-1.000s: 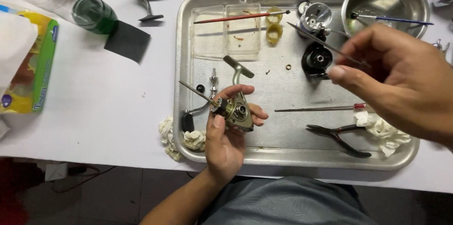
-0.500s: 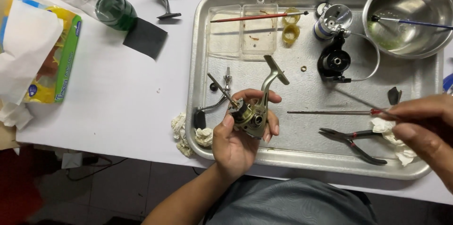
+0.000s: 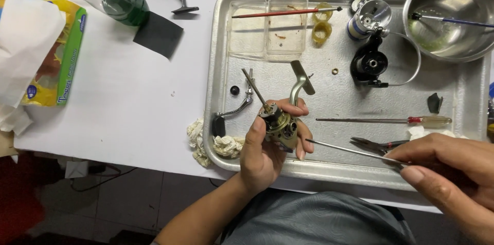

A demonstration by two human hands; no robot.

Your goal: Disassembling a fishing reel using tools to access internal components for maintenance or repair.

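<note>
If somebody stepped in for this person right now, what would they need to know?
Left hand grips a fishing reel body, stripped and held just above the metal tray.
Right hand holds a thin metal tool, its tip close to the reel body.
Already off and lying in the tray: crank handle, spool, black rotor.
Screwdriver and pliers lie in the tray, unused.

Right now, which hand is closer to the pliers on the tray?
The right hand. It sits just below the pliers, almost touching their handles, while holding a thin metal tool. The left hand is farther away, left of them, holding the reel body.
</note>
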